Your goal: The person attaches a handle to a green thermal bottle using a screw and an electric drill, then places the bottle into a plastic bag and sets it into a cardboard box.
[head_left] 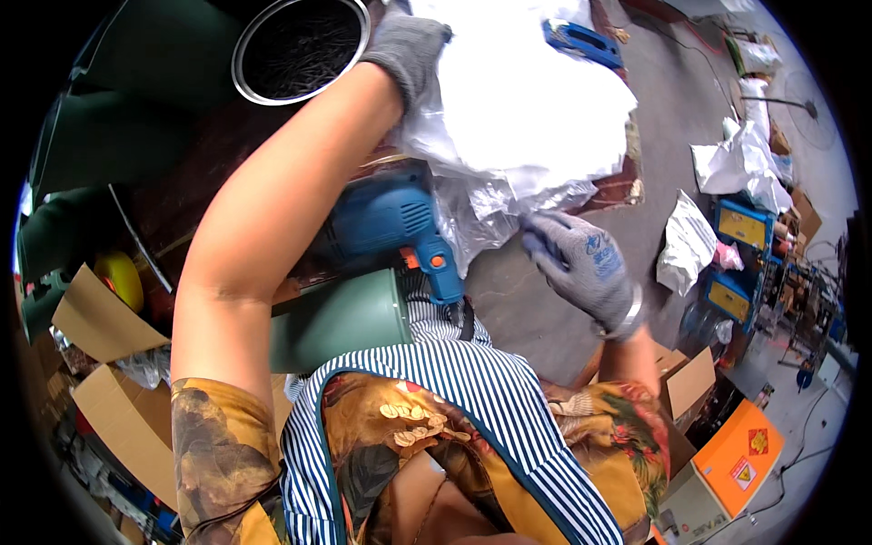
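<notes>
A clear plastic bag [472,213] lies under and around a bright white sheet-like bundle [536,109] on the work table. My left hand [409,50], in a grey glove, is closed on the bag at the bundle's far left edge; its fingertips are partly hidden. At the bag's near right edge, my grey-gloved right hand [581,263] has curled fingers, with thumb and forefinger pinched at the plastic. Between my arms lies a blue power tool [391,213] with an orange switch. Nearer to my body is a green cylinder [345,318].
A metal bowl [300,50] of dark, thin pieces stands beyond my left forearm. A blue slotted piece [581,44] rests by the bundle. Open cardboard boxes [123,422] stand at lower left. An orange box [738,457] and blue-framed drawers [740,227] are on the right.
</notes>
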Demonstrator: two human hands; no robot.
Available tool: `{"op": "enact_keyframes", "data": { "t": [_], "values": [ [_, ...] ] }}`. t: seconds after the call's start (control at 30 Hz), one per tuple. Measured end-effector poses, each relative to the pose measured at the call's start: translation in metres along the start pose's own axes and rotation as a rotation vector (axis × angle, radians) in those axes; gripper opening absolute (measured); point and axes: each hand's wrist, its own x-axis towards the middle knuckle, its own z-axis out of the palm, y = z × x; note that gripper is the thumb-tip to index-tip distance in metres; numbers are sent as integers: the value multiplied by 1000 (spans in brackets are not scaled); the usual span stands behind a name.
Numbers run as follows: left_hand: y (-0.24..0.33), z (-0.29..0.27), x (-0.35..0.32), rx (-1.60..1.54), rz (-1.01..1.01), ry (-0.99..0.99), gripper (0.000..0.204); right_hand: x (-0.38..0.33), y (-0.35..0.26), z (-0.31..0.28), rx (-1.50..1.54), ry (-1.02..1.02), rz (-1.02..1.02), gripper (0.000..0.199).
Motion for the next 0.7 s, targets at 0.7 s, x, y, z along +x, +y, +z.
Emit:
{"op": "enact_keyframes", "data": {
  "t": [0.7],
  "values": [
    [52, 133, -139, 1487, 611, -520, 106, -34, 88, -10, -247, 425, 462, 35]
  ]
}}
